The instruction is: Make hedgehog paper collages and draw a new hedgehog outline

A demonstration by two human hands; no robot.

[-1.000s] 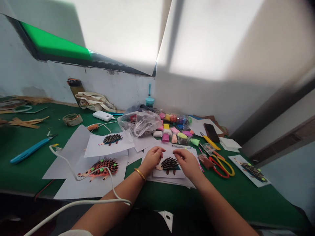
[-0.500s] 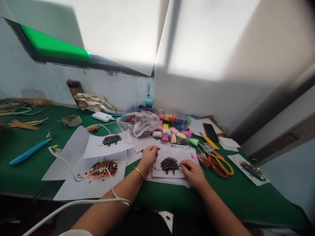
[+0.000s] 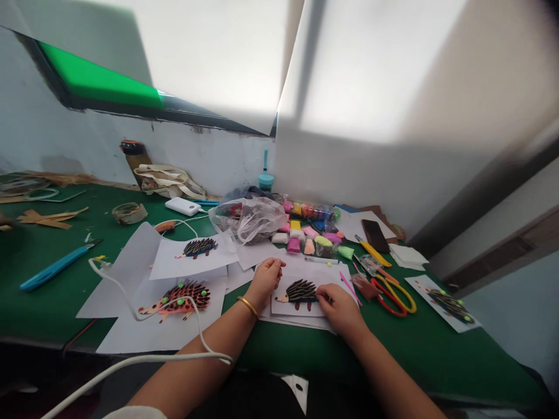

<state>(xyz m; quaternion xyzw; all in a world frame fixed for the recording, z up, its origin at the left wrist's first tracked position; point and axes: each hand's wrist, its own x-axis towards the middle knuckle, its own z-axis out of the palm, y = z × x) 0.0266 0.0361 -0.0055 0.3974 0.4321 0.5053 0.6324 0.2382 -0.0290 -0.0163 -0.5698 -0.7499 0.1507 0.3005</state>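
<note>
Right hand (image 3: pixel 343 312) is shifting inward, curling beside black-spined paper hedgehog (image 3: pixel 300 291), tail side; left hand (image 3: pixel 265 283) curling head-side; grips unclear.

Daylight on my feed came in from the far side, through the big pale sheets (image 3: pixel 358 75), which glowed nearly washed out in spots with soft-edged shadow bands across them. The green table (image 3: pixel 279 349) was way dimmer, and the area below its near edge went almost black. The wide lens kinda stretched and smeared stuff toward the sides, worst at far right. Fine detail around the right hand (image 3: pixel 343 311) looked a bit soft.
</note>
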